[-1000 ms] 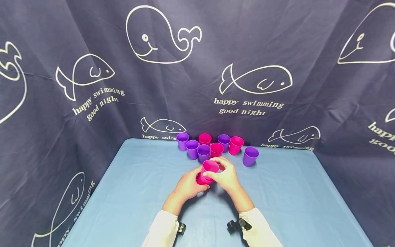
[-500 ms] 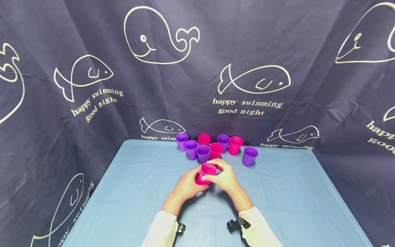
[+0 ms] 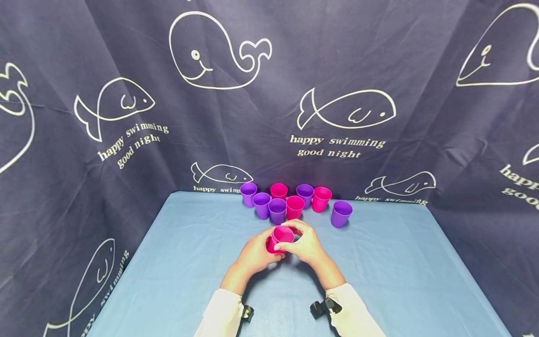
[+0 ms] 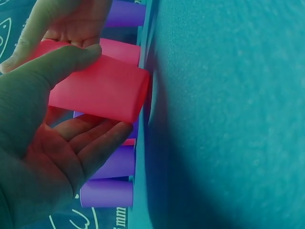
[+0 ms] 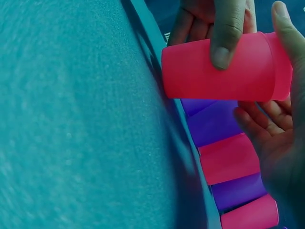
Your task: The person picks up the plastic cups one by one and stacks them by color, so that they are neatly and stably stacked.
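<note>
Two pink cups are nested, held over the near middle of the table. My left hand grips the outer pink cup, its thumb along the wall and its fingers on the far side. The inner pink cup sits deep inside, with only a band below its rim showing in the right wrist view. My right hand holds that inner cup near the rim between thumb and fingers. In the left wrist view the outer cup's base hangs close over the table cloth.
Behind the hands stand several upright cups, among them a purple cup and a pink cup. One purple cup stands apart at the right. A blue cloth covers the table, and a dark printed curtain rises behind it.
The inner pink cup has gone down into the outer one, my right hand lowering with it. My left hand has stayed nearly still around the outer cup.
</note>
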Action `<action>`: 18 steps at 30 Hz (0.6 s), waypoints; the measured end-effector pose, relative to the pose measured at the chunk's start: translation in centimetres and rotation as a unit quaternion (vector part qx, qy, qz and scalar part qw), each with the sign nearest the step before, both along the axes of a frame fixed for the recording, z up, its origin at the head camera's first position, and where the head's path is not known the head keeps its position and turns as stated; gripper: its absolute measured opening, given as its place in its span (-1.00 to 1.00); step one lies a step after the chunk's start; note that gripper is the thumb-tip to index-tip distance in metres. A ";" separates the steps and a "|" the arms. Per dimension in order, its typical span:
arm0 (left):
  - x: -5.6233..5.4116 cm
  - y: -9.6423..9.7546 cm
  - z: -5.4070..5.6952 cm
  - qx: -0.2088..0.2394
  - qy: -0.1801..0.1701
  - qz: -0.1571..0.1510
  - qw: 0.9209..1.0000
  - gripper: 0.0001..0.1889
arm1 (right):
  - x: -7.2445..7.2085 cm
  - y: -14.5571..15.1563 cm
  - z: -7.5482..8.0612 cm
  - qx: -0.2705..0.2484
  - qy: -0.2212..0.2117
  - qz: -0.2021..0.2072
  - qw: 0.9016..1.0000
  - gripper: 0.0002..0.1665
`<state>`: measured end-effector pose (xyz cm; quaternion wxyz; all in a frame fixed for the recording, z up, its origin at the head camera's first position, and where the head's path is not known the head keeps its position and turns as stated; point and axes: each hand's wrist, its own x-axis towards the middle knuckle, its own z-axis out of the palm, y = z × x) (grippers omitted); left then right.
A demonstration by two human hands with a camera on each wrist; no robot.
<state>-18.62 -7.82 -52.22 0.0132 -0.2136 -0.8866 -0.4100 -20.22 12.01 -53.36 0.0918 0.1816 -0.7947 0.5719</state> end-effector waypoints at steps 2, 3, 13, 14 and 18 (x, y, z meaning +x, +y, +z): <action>0.0 0.0 0.0 -0.001 -0.001 0.001 1.000 -0.27 | 0.0 0.0 0.0 0.003 -0.004 0.006 1.000 -0.33; 0.0 0.0 -0.1 -0.003 0.000 0.002 1.000 -0.27 | 0.1 0.0 0.1 0.005 -0.007 0.011 1.000 -0.32; -0.2 0.0 -0.2 0.001 -0.026 0.000 1.000 -0.26 | -0.3 0.8 -0.6 -0.022 0.065 0.079 0.995 -0.29; -0.2 -0.1 -0.2 0.003 -0.025 0.000 1.000 -0.26 | -0.4 0.8 -0.6 -0.028 0.071 0.080 0.994 -0.31; 0.0 -0.2 -0.2 0.009 -0.034 0.001 0.999 -0.27 | -0.3 0.7 -0.7 -0.040 0.074 0.027 0.996 -0.36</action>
